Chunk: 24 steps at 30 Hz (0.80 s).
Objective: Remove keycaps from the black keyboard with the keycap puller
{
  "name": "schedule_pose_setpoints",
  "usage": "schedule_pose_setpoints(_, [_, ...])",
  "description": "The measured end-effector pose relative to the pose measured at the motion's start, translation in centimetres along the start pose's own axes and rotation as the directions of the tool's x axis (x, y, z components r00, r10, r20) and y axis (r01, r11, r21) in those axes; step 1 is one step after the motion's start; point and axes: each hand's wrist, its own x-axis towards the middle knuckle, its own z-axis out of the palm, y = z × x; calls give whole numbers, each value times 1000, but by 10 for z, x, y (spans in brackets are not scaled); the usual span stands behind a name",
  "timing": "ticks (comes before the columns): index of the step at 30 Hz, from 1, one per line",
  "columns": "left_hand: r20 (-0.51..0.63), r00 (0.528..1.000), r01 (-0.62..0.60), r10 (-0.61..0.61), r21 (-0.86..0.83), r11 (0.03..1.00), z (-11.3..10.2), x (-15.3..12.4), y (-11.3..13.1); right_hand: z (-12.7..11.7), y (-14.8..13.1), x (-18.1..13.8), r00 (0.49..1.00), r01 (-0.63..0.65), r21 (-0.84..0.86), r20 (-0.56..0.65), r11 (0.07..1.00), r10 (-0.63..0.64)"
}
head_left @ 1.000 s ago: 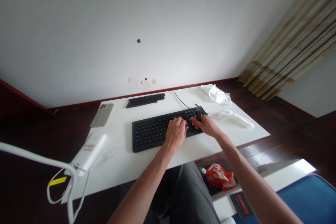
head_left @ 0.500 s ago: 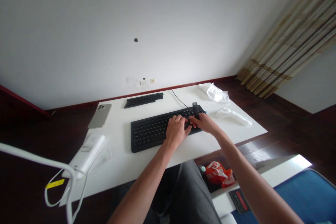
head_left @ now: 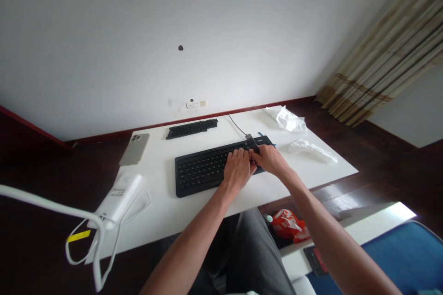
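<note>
In the head view, the right hand (head_left: pixel 272 159) grips a black tool (head_left: pixel 253 143) over the keyboard (head_left: pixel 202 171) on the white table (head_left: pixel 155 216), work best done with the left hand (head_left: pixel 238 168), whose hold I cannot tell, bracing the keyboard, while print on the white device (head_left: pixel 117 196) is illegible.

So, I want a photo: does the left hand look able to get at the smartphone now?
Probably yes: the left hand is on the black keyboard, with only keyboard and white tabletop apparently between it and the smartphone.
</note>
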Motion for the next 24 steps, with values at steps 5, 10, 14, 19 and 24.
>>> schedule_pose_setpoints(5, [6, 1000, 4, -4, 17, 1000, 2, 1, 2, 14, 3, -3, 988, 85, 138, -140, 987, -66])
schedule_pose_setpoints(10, [11, 1000, 0, 0, 6, 1000, 1, 3, 1, 25, 5, -1, 979, 68, 334, -202, 940, 0])
schedule_pose_setpoints(14, [7, 1000, -10, 10, 12, 1000, 2, 2, 0, 31, 0, 0, 970, 74, 369, -241, 926, 18])
schedule_pose_setpoints(19, [3, 1000, -6, 6, 43, 999, 4, 0, 4, 38, -7, 0, 947, 38, 386, -309, 922, 91])
schedule_pose_setpoints(24, [-23, 1000, -5, 6, 45, 999, 5, -2, 5, 45, -5, -2, 932, 53, 364, -351, 930, 85])
